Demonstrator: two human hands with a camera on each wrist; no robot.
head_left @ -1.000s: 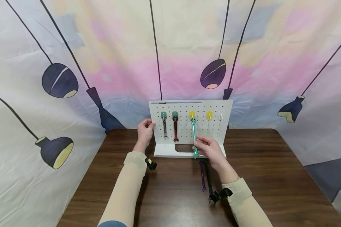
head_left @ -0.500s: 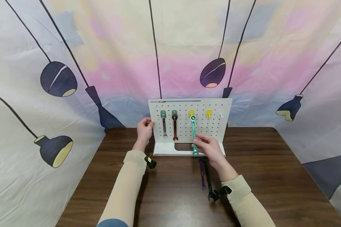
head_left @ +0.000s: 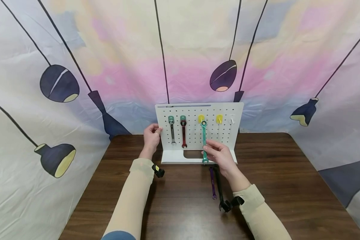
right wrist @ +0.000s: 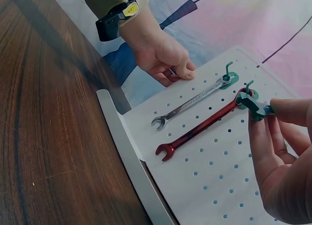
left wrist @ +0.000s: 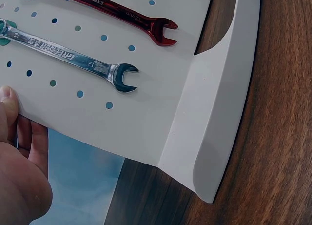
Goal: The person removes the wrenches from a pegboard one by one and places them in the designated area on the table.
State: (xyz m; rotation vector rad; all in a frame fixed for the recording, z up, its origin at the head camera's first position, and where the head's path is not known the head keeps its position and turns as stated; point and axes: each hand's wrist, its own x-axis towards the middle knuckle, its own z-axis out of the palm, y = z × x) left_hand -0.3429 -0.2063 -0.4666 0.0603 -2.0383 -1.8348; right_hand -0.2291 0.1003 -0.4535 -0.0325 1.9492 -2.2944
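My left hand pinches the left edge of a white pegboard, thumb in front and fingers behind. With thumb and fingers, my right hand grips a green combination wrench near its lower half. The wrench stands almost upright, its ring end right in front of a yellow hook; whether the ring is on the hook I cannot tell. In the right wrist view only the wrench's open end shows. A chrome wrench and a red wrench hang from green hooks on the left.
A second yellow hook and a clear hook are farther right on the board. On the brown table, a purple wrench and a black wrench lie below my right hand, the black one partly hidden by the wrist camera.
The green wrench's ring end has shifted slightly up and right relative to the yellow hook, and the wrench has become more upright. The left hand keeps its hold on the board.
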